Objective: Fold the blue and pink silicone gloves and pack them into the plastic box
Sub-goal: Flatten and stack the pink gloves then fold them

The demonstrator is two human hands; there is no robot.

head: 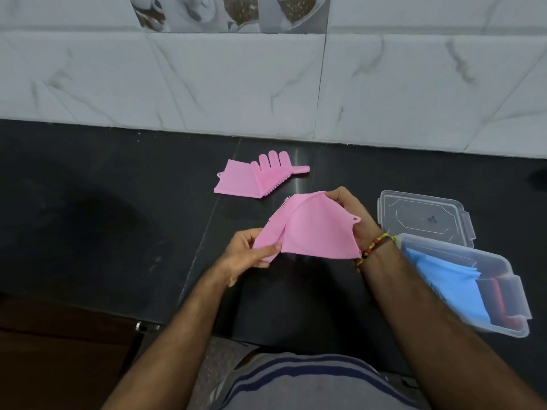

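**Two pink gloves left, one mid-fold in both hands**

Two hands work one pink glove (310,229) above the dark counter (103,202). The left hand (251,255) pinches the bristled, finger-side end between thumb and fingers, while the right hand (352,217) grips the cuff end, near the small hanging tab. Held at both ends like this, the soft silicone arches into a loose dome, which looks like the way to bring one half over the other without it flopping open.

A second pink glove (257,179) lies farther back on the counter, near the tiled wall (266,84), already creased once with its fingers pointing away. It touches neither hand and seems parked there until its turn to be packed.

On the right stands the plastic box (512,291), open, with blue glove material (450,288) already inside and something red beside it that I cannot identify. Its clear lid (423,217) rests just behind, out of the way, so the box mouth stays free for dropping in the pink pair. By this layout, the blue half of the job appears done.
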